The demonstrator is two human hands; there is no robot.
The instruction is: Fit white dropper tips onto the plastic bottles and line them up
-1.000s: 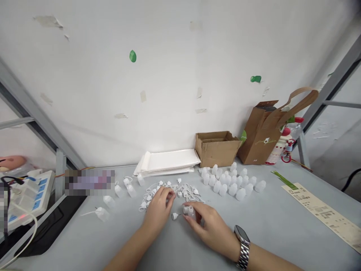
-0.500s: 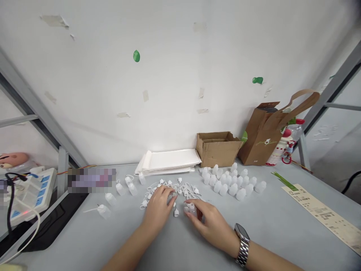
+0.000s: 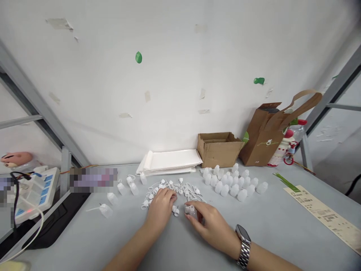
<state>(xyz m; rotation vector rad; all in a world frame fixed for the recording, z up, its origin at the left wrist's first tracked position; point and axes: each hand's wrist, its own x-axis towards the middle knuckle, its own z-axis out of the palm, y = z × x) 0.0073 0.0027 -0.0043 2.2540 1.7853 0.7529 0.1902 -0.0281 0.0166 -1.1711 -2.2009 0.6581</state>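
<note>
My left hand [image 3: 161, 206] is at the near side of a pile of white caps with cord loops [image 3: 186, 189], its fingers curled together. What sits between its fingertips, if anything, is hidden. A loose white cap [image 3: 176, 211] lies just right of that hand. My right hand [image 3: 210, 222], with a watch on the wrist, rests on the table with thumb and fingers closed around a small translucent bottle [image 3: 192, 210]; its open neck points up and left. Several uncapped translucent bottles [image 3: 234, 190] stand at the right, and several capped ones [image 3: 134, 189] are at the left.
Behind the pile lie white padded envelopes [image 3: 172, 160], beside an open cardboard box [image 3: 221, 153] and a brown paper bag [image 3: 261, 141]. A printed paper strip [image 3: 321, 212] lies at the right. A power strip [image 3: 42, 192] and a black mat [image 3: 62, 218] occupy the left.
My left fingers have drawn together over the caps, where thumb and fingers were apart before. My right hand keeps hold of the bottle. The view has shifted slightly.
</note>
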